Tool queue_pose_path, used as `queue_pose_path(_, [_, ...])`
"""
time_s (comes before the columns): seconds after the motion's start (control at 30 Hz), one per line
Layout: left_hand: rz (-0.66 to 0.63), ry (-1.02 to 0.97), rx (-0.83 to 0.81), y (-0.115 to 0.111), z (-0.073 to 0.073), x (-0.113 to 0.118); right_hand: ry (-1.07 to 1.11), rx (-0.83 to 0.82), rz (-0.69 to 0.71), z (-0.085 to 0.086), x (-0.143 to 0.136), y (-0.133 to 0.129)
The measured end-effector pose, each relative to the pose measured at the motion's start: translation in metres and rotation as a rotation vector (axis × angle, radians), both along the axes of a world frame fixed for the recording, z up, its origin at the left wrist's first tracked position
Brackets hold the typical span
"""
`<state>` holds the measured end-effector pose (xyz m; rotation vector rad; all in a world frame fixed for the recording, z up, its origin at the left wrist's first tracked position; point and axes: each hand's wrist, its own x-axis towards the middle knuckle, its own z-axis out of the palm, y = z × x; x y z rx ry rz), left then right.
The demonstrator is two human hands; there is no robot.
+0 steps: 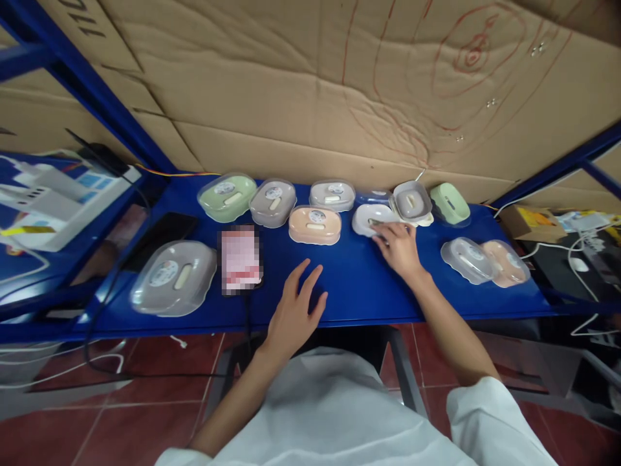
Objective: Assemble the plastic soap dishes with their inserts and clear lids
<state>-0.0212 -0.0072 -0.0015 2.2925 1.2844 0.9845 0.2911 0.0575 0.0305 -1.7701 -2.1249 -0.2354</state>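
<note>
My right hand [396, 247] reaches to the front right edge of a white oval dish [365, 219], its fingers bent around something small that I cannot make out. Over the blue tabletop, my left hand [297, 307] hovers with its fingers spread and nothing in them. A peach box [315, 234] with a clear lid lies between and beyond the hands. Behind the dish are a clear lid [373, 196] and a grey square dish [412, 199] on a cream piece. Farther back stands a white lidded box [332, 195].
Green [227, 197] and grey [272, 204] lidded boxes stand at the back left, a large grey one [174, 278] at the front left beside a phone [240, 259]. A green container [451, 203] and overlapping grey [468, 259] and peach [507, 263] boxes are right. Cardboard [291, 84] rises behind.
</note>
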Motion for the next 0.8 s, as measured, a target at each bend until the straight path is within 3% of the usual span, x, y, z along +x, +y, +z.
queue_pose_path(0.13, [-0.106,0.095,0.082,0.0,0.001,-0.001,0.025,-0.027,0.327,-0.002,-0.036,-0.07])
queue_pose_path(0.2, [-0.175,0.149,0.115,0.0,0.001,-0.001,0.027,-0.064,0.444,-0.003,-0.045,-0.091])
queue_pose_path(0.27, [-0.215,0.148,0.124,0.0,-0.001,-0.001,0.039,-0.08,0.418,-0.006,-0.043,-0.094])
queue_pose_path(0.4, [-0.145,-0.022,0.119,0.001,-0.002,-0.004,0.134,-0.092,0.093,-0.015,-0.02,-0.071])
queue_pose_path(0.47, [-0.103,-0.106,0.127,0.0,0.0,-0.006,0.163,-0.105,0.023,-0.019,-0.011,-0.063])
queue_pose_path(0.67, [-0.19,-0.084,0.051,-0.006,0.006,-0.008,0.342,-0.124,0.316,-0.025,-0.011,-0.087])
queue_pose_path(0.8, [-0.233,-0.018,0.014,-0.003,0.006,0.001,0.435,-0.087,0.23,-0.028,-0.011,-0.099])
